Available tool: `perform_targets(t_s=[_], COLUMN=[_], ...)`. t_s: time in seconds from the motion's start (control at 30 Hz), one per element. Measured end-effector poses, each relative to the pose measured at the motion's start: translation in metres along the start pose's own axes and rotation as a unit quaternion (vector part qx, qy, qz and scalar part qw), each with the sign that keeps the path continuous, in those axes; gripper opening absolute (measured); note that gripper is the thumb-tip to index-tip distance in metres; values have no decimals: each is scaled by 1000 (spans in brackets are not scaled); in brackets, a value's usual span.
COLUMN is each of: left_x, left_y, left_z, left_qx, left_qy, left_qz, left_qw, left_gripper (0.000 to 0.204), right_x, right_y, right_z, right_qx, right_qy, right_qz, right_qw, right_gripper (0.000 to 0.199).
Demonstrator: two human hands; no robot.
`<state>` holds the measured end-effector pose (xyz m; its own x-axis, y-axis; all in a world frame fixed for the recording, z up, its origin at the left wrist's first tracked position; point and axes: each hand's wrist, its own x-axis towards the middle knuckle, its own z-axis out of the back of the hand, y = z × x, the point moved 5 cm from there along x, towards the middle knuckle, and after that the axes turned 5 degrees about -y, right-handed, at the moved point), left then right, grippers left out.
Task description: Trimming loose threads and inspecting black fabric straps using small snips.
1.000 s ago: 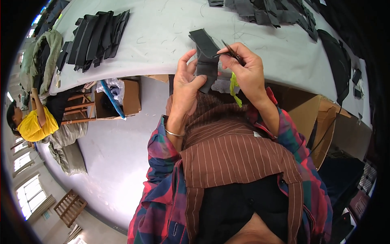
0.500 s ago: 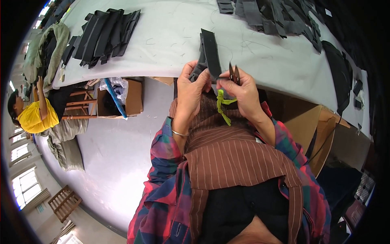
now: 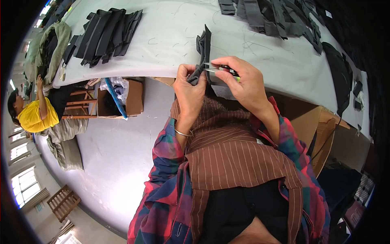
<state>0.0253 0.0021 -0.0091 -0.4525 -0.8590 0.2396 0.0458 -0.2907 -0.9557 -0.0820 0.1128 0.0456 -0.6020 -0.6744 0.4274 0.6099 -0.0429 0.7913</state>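
My left hand [image 3: 190,87] pinches the lower end of a dark grey fabric piece [image 3: 203,48] that stands up over the edge of the white table [image 3: 170,36]. My right hand [image 3: 240,81] holds small thread snips [image 3: 221,69] with a yellow-green handle, their metal tips touching the fabric where my left fingers grip it. Both hands meet just in front of the table edge. A thin bangle sits on my left wrist.
A stack of black fabric strips [image 3: 106,34] lies at the table's left. More grey and black pieces [image 3: 276,18] lie at the far right. Cardboard boxes [image 3: 122,97] stand under the table, another [image 3: 321,134] at my right. A person in yellow [image 3: 34,114] sits at far left.
The fabric piece has turned edge-on and dropped lower. My right hand has rotated over, bringing the snips' tips onto the fabric, and the yellow-green handle is now mostly hidden in my palm.
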Motion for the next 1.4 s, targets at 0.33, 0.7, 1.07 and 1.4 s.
perform_targets(t_s=[0.33,0.7,1.07,1.4], left_x=[-3,-2,-4,-8], left_y=[-6,-8,2,26], left_z=[-2,-2,-2,-7], left_qx=[64,84,46,-369], left_qy=[4,-11,-12,130], left_qz=[-40,-80,-82,325], left_qw=[997,993,996,861], left_gripper=[17,23,21,46], right_x=[2,1,-1,-15], right_y=[4,5,-11,-25], right_z=[-8,-3,-2,-13], right_qx=[-94,-85,-49,194], right_qy=[-27,-24,-35,26], right_qz=[62,42,-7,-165], right_qw=[993,995,998,967], right_gripper=[9,10,13,27])
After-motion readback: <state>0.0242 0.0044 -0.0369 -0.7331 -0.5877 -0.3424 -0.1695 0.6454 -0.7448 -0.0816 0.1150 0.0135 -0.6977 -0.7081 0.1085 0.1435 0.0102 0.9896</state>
